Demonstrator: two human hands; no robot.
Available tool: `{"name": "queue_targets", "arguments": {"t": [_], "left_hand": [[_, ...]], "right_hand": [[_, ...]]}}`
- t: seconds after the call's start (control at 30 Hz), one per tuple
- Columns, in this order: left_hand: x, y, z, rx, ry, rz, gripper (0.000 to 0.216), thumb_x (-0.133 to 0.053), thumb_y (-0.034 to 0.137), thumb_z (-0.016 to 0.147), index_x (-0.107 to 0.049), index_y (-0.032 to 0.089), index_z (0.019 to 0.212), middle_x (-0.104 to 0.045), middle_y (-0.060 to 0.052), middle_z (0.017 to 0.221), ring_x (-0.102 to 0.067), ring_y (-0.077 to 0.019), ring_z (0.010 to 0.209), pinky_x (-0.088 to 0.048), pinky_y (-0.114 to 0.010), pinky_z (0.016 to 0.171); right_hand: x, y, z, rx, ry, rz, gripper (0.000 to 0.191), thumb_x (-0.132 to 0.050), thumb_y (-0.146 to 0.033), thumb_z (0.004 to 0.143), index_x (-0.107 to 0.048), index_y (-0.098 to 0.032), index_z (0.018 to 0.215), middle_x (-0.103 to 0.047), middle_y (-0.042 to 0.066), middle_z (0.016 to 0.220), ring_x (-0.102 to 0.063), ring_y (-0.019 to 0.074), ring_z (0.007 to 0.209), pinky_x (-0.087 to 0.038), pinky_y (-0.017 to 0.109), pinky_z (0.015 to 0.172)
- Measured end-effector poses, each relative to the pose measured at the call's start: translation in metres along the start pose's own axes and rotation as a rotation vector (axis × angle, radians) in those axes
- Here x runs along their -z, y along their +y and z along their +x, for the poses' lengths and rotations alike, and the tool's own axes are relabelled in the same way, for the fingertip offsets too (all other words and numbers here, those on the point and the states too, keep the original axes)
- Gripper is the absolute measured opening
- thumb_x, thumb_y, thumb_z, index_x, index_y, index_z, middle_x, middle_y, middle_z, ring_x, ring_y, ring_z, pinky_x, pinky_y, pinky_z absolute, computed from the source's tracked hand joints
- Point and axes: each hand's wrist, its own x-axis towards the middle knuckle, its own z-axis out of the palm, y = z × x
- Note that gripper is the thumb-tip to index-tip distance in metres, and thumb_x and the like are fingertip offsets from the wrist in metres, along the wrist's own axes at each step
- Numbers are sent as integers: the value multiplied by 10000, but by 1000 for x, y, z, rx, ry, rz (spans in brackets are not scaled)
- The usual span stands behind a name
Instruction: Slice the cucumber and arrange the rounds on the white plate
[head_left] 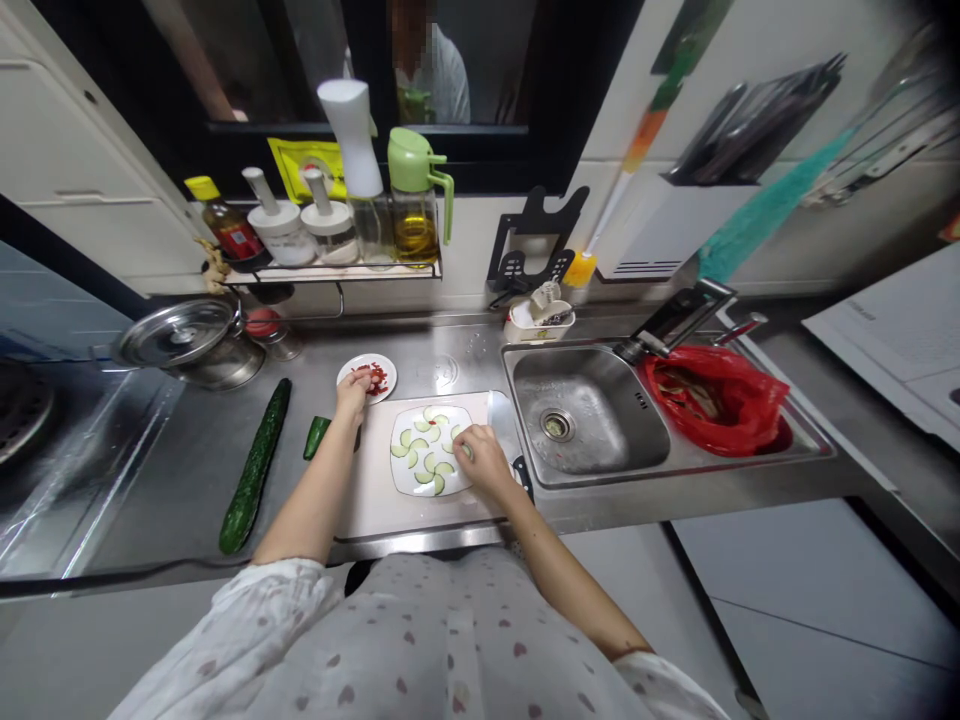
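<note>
A white plate (405, 478) with several pale green cucumber slices laid in a ring sits on a light cutting board (375, 505). My right hand (480, 458) rests at the plate's right rim, fingers pinched on a cucumber slice (463, 449). My left hand (353, 392) reaches to a small white dish (385, 366) of chopped red chilli beyond the board, fingertips curled down at its near edge; whether they hold any pieces is hidden. A knife blade (499, 412) lies on the board's right side.
A whole cucumber (255, 468) and a cut cucumber end (316, 437) lie left of the board. The sink (585, 420) is to the right, with a red bag (712, 398) beside it. A lidded pot (184, 340) stands at left, bottles on a shelf (337, 270) behind.
</note>
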Motion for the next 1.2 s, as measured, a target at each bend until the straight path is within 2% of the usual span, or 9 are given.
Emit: {"name": "queue_targets", "arguments": {"t": [0.1, 0.17, 0.37, 0.47, 0.7, 0.9, 1.03, 1.2], "left_hand": [[-1, 0, -2, 25, -1, -38, 171, -613, 211, 741, -577, 140, 892, -663, -27, 760, -527, -54, 544, -352, -149, 507], [0, -1, -1, 17, 25, 15, 148, -591, 227, 765, -568, 144, 886, -666, -25, 750, -525, -59, 533, -371, -164, 528], [18, -5, 14, -155, 118, 629, 135, -590, 298, 761, -632, 185, 820, -674, -10, 715, -576, -140, 617, -425, -246, 648], [25, -8, 19, -178, 81, 729, 115, -604, 281, 725, -656, 183, 757, -671, -14, 710, -588, -154, 659, -425, -248, 668], [25, -15, 22, -106, 24, 411, 125, -640, 259, 642, -644, 144, 691, -629, -10, 616, -570, -131, 611, -454, -237, 651], [21, -8, 14, -85, 28, 284, 190, -644, 302, 638, -620, 141, 737, -638, -20, 657, -576, -121, 595, -471, -237, 614], [10, -1, -12, -70, 28, 143, 211, -698, 301, 606, -634, 147, 735, -643, -12, 692, -564, -106, 617, -452, -219, 618], [-10, -2, -68, 8, -153, 130, 272, -737, 341, 582, -674, 162, 777, -619, 8, 658, -484, -76, 549, -363, -185, 525]], "right_hand": [[0, -1, 1, 10, 4, 14, 136, -506, -191, 875, -617, -213, 800, -588, 46, 902, -465, 195, 932, -395, 290, 804], [0, -1, 1, 14, 8, 13, 139, -504, -188, 874, -618, -214, 799, -588, 48, 902, -466, 197, 932, -395, 295, 807], [-1, -1, 1, 24, 13, 7, 142, -501, -196, 876, -621, -215, 802, -590, 49, 904, -474, 196, 923, -393, 299, 813], [-1, -1, -1, 22, 15, 7, 134, -508, -189, 873, -615, -213, 796, -590, 45, 900, -471, 193, 926, -390, 287, 806], [0, 0, -3, 15, 31, 15, 137, -507, -182, 868, -618, -211, 794, -588, 45, 888, -469, 194, 916, -391, 287, 800], [-1, -1, -5, 20, 31, 7, 130, -506, -179, 870, -618, -210, 809, -589, 44, 888, -479, 191, 904, -393, 289, 800], [-1, -4, -5, 25, 33, 30, 127, -504, -185, 868, -617, -211, 816, -590, 48, 902, -481, 192, 904, -397, 296, 797], [-3, -9, -2, 42, 57, 84, 121, -505, -207, 869, -617, -214, 823, -592, 49, 910, -480, 201, 915, -406, 313, 806]]}}
